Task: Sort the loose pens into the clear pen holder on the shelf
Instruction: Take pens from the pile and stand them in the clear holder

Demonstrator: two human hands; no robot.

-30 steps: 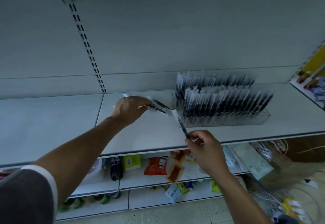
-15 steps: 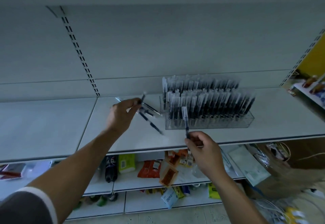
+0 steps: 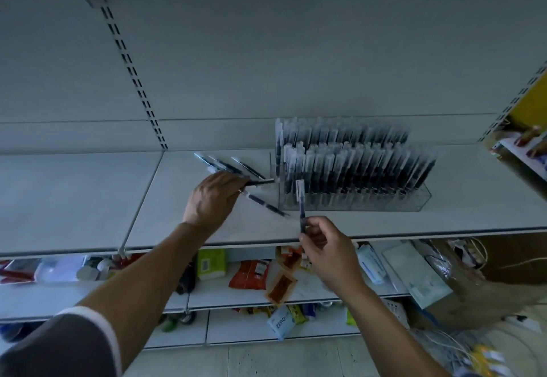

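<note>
The clear pen holder stands on the white shelf, packed with two rows of upright dark pens. Several loose pens lie left of it. My left hand is over them and grips two pens, one pointing at the holder, one slanting down to the right. My right hand pinches a single pen upright, cap up, just in front of the holder's left end.
Lower shelves hold snack packets, a green pack and a dark bottle. A cardboard box with packages and cables sits on the floor at right. A yellow display juts in at far right.
My left hand has lowered to the shelf beside the loose pens, still holding pens. My right hand's pen has gone from slanted to upright near the holder's front left corner.
</note>
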